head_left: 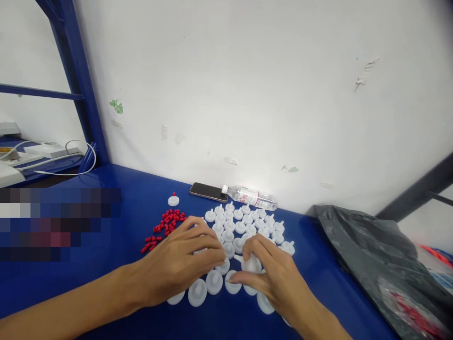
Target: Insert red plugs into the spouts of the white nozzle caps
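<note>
In the head view, white lids [214, 282] with nozzles crowd the blue counter [141, 198] beneath and between both hands. The left hand [187, 252] arches over the lids, fingers bent; its grip cannot be told. The right hand [278, 274] curves thumb and forefinger around a tilted lid [252, 265]; whether it grips is unclear. Red caps [170, 220] lie beyond the left wrist; a phone [208, 191] and bottle [252, 197] lie by the wall [255, 94].
</note>
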### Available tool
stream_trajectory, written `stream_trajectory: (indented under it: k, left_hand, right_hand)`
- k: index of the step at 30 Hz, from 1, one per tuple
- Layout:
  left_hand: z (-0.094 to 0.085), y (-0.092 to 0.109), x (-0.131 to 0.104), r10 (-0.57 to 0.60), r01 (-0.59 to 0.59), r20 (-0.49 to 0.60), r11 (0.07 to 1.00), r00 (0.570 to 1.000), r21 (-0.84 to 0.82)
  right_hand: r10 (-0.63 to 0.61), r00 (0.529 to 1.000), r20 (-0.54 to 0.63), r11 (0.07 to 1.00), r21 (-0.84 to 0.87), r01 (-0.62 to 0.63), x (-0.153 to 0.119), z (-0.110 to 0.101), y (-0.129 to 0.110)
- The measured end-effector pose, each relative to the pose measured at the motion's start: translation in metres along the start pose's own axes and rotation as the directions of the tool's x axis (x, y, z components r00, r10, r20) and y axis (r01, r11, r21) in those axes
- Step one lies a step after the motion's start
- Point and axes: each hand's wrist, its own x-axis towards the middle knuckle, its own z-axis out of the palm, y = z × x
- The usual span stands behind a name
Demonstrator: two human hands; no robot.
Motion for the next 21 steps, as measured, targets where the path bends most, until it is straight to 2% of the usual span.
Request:
stream_trajectory:
  k: [6, 10, 21]
  left_hand:
    - [0.001, 0.01, -0.001, 0.004, -0.004, -0.005, 0.999, 1.0, -0.033]
    - [0.002, 0.01, 0.0, 0.016, -0.016, -0.009, 1.0, 1.0, -0.02]
    - [0.002, 0.011, -0.002, 0.013, -0.013, -0.037, 1.0, 0.999, -0.014]
  right_hand:
    - [-0.072, 0.997, 0.0, 0.993, 0.097, 0.071, 0.0, 0.007, -0.008]
    - [-0.123, 0.991, -0.055, 0.991, 0.053, 0.126, 0.0, 0.011, -0.01]
    - [-0.08, 0.994, -0.08, 0.992, 0.093, 0.087, -0.003, 0.01, -0.014]
